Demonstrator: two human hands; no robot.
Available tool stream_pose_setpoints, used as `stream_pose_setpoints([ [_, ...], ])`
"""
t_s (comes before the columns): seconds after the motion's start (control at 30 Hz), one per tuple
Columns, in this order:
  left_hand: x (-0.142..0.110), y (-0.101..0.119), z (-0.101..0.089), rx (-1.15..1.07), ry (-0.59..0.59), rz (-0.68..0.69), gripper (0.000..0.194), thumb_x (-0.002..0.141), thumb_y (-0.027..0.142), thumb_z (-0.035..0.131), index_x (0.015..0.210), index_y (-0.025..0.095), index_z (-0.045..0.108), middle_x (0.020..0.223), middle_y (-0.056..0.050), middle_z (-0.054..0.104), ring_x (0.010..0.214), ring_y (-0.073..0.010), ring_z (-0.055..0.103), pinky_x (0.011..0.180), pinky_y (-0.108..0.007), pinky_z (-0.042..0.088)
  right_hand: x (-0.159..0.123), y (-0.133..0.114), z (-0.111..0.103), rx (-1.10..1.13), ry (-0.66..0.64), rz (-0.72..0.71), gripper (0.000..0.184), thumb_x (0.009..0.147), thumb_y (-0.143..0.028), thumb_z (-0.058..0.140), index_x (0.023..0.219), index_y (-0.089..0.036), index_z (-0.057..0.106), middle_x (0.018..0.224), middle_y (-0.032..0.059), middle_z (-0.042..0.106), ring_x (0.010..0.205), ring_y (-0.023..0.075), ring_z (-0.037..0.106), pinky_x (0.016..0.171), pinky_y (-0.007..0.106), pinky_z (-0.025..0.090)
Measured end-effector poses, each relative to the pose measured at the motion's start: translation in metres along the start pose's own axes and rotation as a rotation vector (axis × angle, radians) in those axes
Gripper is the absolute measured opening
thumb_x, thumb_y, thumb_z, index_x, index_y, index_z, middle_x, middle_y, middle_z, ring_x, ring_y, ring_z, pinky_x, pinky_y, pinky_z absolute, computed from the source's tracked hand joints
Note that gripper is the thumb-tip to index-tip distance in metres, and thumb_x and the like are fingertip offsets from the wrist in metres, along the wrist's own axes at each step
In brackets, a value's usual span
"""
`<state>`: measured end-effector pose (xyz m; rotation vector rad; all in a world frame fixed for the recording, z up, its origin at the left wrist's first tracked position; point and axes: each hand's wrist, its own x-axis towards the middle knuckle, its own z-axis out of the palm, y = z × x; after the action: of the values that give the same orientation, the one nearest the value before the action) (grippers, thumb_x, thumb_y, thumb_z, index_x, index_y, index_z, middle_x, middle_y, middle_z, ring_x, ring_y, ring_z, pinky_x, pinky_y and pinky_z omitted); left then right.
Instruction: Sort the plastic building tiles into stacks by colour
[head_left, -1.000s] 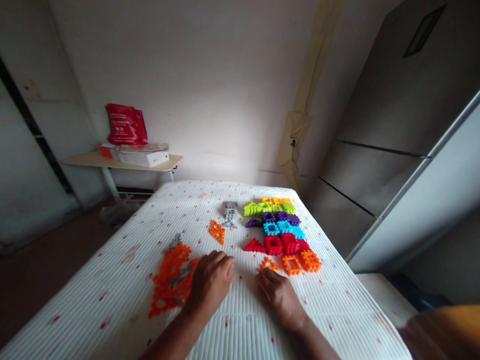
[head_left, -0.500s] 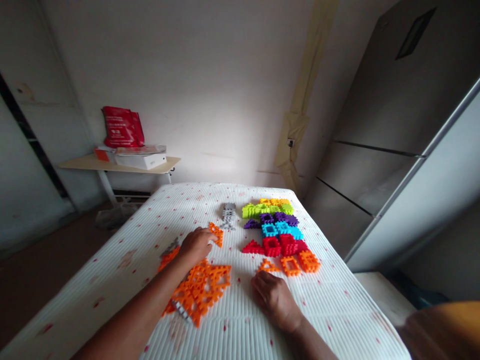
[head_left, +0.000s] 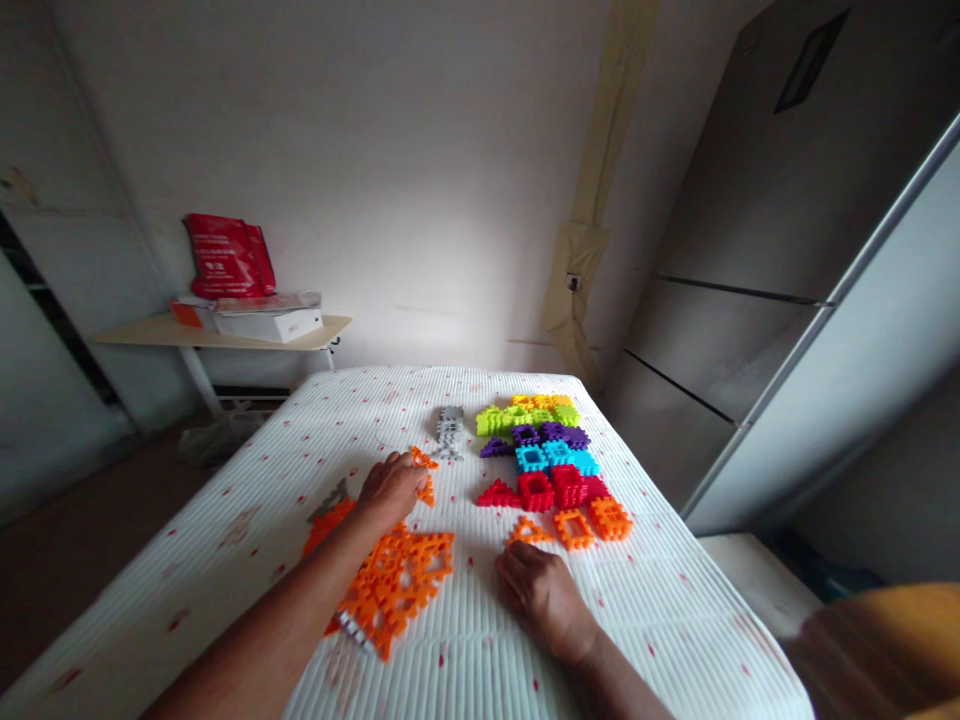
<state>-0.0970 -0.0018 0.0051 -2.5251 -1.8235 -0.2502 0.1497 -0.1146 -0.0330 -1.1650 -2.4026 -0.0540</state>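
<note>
Head view: white print on the red bag [head_left: 229,257] was unreadable. Your left hand [head_left: 394,490] covered part of an orange lattice piece [head_left: 428,491] near the grey stack [head_left: 450,428]; gripped or not, couldn't tell. Your right hand [head_left: 547,600] sat curled by an orange triangle [head_left: 532,532], hold unclear. White ribbed cover [head_left: 474,620] showed between them, reaching the left edge.

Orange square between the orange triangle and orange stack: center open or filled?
Open: the white tablecloth shows through the orange square's center.

The white, red-spotted surface [head_left: 480,685] carries orange blocks [head_left: 394,590] at left, grey blocks [head_left: 450,427] farther back and rows of coloured blocks [head_left: 556,455] at right.
</note>
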Motion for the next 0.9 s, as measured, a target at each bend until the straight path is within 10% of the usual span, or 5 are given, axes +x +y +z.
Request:
stream_pose_setpoints([
  [0.53, -0.026, 0.022, -0.020, -0.041, 0.098, 0.033, 0.013, 0.081, 0.015, 0.049, 0.084, 0.021, 0.060, 0.085, -0.003, 0.068, 0.086, -0.0185, 0.059, 0.078, -0.030, 0.040, 0.001, -0.002, -0.004, 0.017, 0.094, -0.014, 0.027, 0.091, -0.013, 0.034, 0.075, -0.018, 0.055, 0.071, 0.0034, 0.058, 0.061, 0.0132, 0.054, 0.054, 0.023, 0.041],
  [0.7, -0.056, 0.058, -0.002, -0.151, 0.255, 0.098, 0.005, 0.078, 0.022, 0.057, 0.083, 0.023, 0.059, 0.079, -0.001, 0.068, 0.076, -0.0179, 0.061, 0.072, -0.029, 0.042, 0.001, 0.000, -0.005, 0.048, 0.326, 0.046, 0.021, 0.093, -0.019, 0.041, 0.106, -0.017, 0.057, 0.099, 0.0110, 0.063, 0.086, 0.0162, 0.063, 0.070, 0.025, 0.050],
  [0.9, -0.072, 0.084, 0.021, -0.211, 0.370, 0.179, 0.005, 0.075, 0.019, 0.061, 0.075, 0.022, 0.057, 0.071, 0.001, 0.066, 0.069, -0.0173, 0.060, 0.066, -0.029, 0.044, 0.001, 0.002, -0.001, -0.011, 0.261, 0.021, 0.023, 0.093, -0.016, 0.040, 0.098, -0.018, 0.062, 0.092, 0.0078, 0.065, 0.078, 0.0145, 0.062, 0.067, 0.023, 0.051],
])
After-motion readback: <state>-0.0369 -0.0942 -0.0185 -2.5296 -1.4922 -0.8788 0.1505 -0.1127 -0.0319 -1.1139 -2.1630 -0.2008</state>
